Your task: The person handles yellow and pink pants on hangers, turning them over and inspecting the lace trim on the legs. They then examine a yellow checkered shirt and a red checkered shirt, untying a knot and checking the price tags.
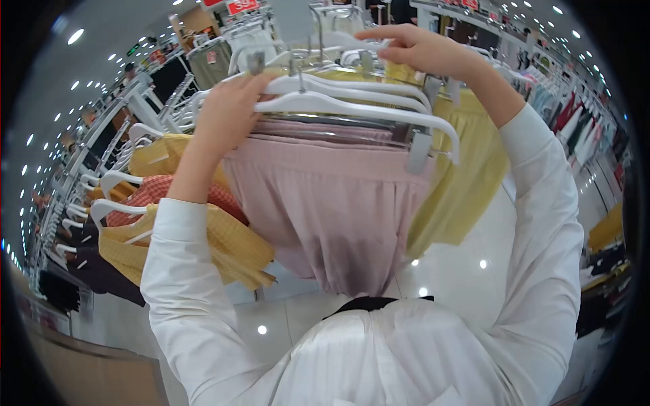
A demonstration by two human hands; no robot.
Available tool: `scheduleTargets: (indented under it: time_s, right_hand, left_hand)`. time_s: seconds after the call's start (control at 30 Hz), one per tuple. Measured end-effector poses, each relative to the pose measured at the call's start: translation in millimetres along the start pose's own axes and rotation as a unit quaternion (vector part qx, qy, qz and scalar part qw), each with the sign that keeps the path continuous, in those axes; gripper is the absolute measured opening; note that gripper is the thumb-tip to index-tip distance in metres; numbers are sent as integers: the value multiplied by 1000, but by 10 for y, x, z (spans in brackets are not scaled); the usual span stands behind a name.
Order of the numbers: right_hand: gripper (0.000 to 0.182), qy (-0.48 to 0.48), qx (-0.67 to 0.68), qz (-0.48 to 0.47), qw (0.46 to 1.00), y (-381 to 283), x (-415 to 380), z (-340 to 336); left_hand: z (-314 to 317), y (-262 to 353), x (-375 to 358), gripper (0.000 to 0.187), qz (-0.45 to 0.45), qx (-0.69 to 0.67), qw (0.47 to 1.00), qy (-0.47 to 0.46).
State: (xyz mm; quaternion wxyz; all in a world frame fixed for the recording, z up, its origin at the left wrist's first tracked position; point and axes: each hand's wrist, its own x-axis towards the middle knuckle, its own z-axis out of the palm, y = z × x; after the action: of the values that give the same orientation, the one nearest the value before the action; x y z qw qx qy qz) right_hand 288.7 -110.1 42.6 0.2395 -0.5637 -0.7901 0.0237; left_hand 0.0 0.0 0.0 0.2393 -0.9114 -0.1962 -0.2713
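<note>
My left hand (227, 111) grips the left ends of several white clip hangers (352, 105) held up in front of me. A pink pleated skirt (332, 210) hangs from the nearest hanger, with a yellow skirt (467, 183) behind it on the right. My right hand (420, 49) is raised higher, fingers closed around the hanger hooks near the top of a clothes rail. Both arms are in white sleeves.
A rack on the left carries yellow and orange checked garments (176, 223) on white hangers, with dark garments (88, 271) below them. More clothing racks (575, 115) line the right side. A glossy white floor (467, 264) lies below, and a wooden counter edge (88, 365) sits at bottom left.
</note>
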Motion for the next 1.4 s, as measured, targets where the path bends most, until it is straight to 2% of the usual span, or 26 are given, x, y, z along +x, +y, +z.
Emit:
scheduleTargets:
  time_s: [0.07,0.2,0.27,0.3,0.37,0.5,0.57,0.7,0.73,0.8,0.93,1.0,1.03,1.1,1.13,1.2,1.23,1.3,1.37,1.4]
  right_hand:
    - [41,45,50,75,995,39,-193,-80]
    - [42,71,79,107,988,-78,-989,-130]
    - [41,80,115,181,973,-101,-1395,-166]
    - [41,82,115,192,971,-120,-1595,-144]
    - [42,177,96,192,961,-173,-2014,-94]
    - [43,198,89,264,940,-281,-2799,-161]
    - [43,238,48,288,926,-251,-3173,-154]
    - [42,249,-8,375,893,-494,-3694,-164]
    - [42,242,-3,371,897,-523,-3817,-199]
    - [38,157,-93,380,907,-537,-4020,-278]
    - [32,148,-190,271,932,-555,-3989,-262]
    - [29,85,-242,247,935,-696,-3754,-286]
    - [29,91,-246,234,936,-689,-3671,-295]
    - [29,91,-307,77,944,-679,-3511,-304]
    - [30,115,-328,46,936,-696,-3409,-284]
    - [30,137,-342,4,930,-704,-3195,-280]
    - [31,148,-349,-31,925,-709,-3083,-279]
    - [31,158,-337,-51,927,-721,-2860,-275]
    - [32,174,-315,-112,926,-735,-2666,-259]
    - [32,175,-317,-117,925,-747,-2587,-240]
  left_hand:
    - [-3,-82,6,46,14,20,999,30]
    - [47,-109,38,44,41,41,997,48]
    - [47,-116,52,43,37,43,997,45]
    - [63,-119,64,43,29,52,997,43]
    - [124,-140,101,41,41,41,998,36]
    - [321,-136,159,41,-1,43,998,38]
    - [445,-180,184,40,-14,66,995,75]
    - [647,-187,265,42,-40,82,991,103]
    - [714,-190,297,42,-47,86,991,95]
    - [818,-225,370,42,-79,74,989,105]
    - [948,-218,442,46,-140,64,984,91]
    - [973,-171,466,51,-75,81,973,201]
    - [913,-123,457,51,-81,91,970,208]
    - [763,-14,364,56,5,44,973,226]
    - [661,46,296,56,2,53,971,235]
    - [484,137,158,58,-14,-33,990,136]
    - [419,130,132,58,-18,-28,989,142]
    - [294,103,78,60,-68,-61,996,18]
    - [248,82,66,55,-67,-37,997,11]
    - [222,127,63,51,-54,60,996,47]
